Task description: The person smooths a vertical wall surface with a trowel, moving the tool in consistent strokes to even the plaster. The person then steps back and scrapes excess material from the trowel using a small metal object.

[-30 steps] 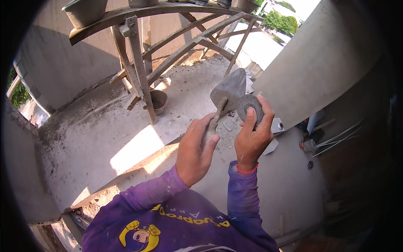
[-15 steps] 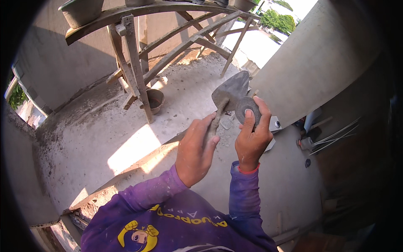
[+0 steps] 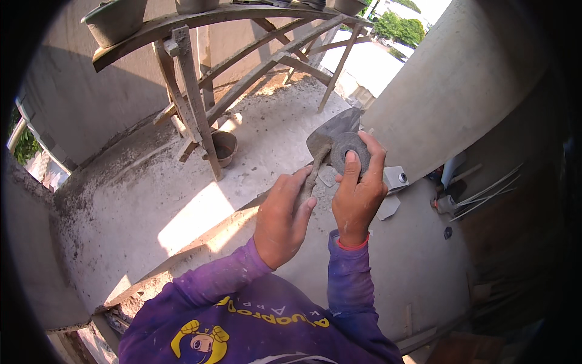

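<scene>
My left hand [image 3: 282, 218] is wrapped round the handle of a pointing trowel [image 3: 332, 128], whose grey, mortar-stained blade points up and away from me. In my right hand [image 3: 359, 197] is a dark grey round disc [image 3: 357, 147] with a centre hole, which looks like a grinding wheel. The thumb lies at its hole and the fingers curl round its far edge. The disc overlaps the right part of the blade; whether the two touch I cannot tell.
A wooden scaffold [image 3: 193, 91] stands at the far left, with buckets [image 3: 115, 23] along its top plank. Beneath it a bucket [image 3: 224, 147] sits on the dusty floor. A smooth concrete column [image 3: 451, 85] rises at the right. Rubble [image 3: 327, 188] and a white metal piece [image 3: 395, 179] lie beyond my hands.
My right hand has shifted left with the disc, which now covers more of the trowel blade. My left hand keeps its hold on the trowel in nearly the same place.
</scene>
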The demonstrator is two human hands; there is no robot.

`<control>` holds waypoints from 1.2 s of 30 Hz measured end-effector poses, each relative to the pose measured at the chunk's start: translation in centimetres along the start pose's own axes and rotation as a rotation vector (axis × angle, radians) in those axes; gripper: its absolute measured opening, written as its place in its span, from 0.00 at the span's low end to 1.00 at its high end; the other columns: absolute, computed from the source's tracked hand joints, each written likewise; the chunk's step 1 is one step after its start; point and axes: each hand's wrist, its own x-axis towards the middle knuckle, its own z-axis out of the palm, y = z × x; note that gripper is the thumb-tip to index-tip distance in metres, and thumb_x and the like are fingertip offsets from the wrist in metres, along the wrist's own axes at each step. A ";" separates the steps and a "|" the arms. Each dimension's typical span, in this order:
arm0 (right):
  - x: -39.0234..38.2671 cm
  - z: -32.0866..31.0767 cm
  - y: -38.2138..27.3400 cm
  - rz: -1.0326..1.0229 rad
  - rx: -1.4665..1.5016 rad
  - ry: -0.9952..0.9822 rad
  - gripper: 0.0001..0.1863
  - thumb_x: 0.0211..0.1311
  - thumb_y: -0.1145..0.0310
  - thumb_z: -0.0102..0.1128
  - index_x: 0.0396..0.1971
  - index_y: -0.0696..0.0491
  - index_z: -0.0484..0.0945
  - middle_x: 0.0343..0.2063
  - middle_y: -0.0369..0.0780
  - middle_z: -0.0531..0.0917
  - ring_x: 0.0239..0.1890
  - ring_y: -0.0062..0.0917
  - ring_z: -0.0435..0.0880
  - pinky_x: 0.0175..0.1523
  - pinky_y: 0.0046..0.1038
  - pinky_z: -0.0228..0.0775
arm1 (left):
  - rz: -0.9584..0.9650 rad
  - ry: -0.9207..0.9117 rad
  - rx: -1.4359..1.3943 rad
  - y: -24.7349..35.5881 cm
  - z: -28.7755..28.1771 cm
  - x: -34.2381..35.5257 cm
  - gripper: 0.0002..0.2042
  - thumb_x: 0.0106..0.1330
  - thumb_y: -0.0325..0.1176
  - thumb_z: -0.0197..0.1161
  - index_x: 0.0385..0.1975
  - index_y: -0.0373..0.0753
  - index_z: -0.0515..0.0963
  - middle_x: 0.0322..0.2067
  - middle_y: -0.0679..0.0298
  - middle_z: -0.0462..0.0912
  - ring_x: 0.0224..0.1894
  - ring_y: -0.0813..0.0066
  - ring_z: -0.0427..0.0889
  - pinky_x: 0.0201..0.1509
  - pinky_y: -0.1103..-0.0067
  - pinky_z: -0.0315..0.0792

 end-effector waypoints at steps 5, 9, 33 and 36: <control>-0.4 -1.0 0.1 -0.015 -0.074 -0.129 0.16 0.81 0.68 0.57 0.63 0.54 0.79 0.47 0.49 0.90 0.30 0.32 0.92 0.34 0.34 0.85 | -0.017 0.011 0.025 -0.5 0.0 0.0 0.27 0.70 0.21 0.67 0.69 0.36 0.73 0.45 0.48 0.77 0.45 0.46 0.81 0.50 0.64 0.76; -0.5 -0.7 -0.5 0.067 0.045 -0.087 0.17 0.78 0.70 0.60 0.63 0.51 0.79 0.45 0.48 0.91 0.39 0.48 0.93 0.41 0.42 0.81 | -0.061 -0.011 0.052 0.2 -0.3 -0.2 0.26 0.68 0.21 0.69 0.67 0.35 0.75 0.48 0.48 0.81 0.49 0.49 0.83 0.54 0.65 0.76; -0.6 -1.1 -3.2 0.083 0.169 0.028 0.17 0.81 0.69 0.56 0.64 0.58 0.76 0.50 0.48 0.88 0.38 0.32 0.93 0.36 0.30 0.87 | 0.074 0.033 0.177 0.4 -1.7 0.1 0.22 0.62 0.21 0.74 0.57 0.37 0.79 0.47 0.53 0.83 0.44 0.49 0.88 0.44 0.63 0.81; -0.8 -0.9 -3.0 0.021 0.120 -0.031 0.17 0.82 0.69 0.56 0.63 0.59 0.76 0.53 0.47 0.86 0.38 0.27 0.90 0.35 0.26 0.86 | 0.079 0.014 0.187 0.7 -1.9 0.2 0.22 0.63 0.22 0.74 0.57 0.38 0.79 0.47 0.54 0.83 0.44 0.48 0.88 0.43 0.63 0.81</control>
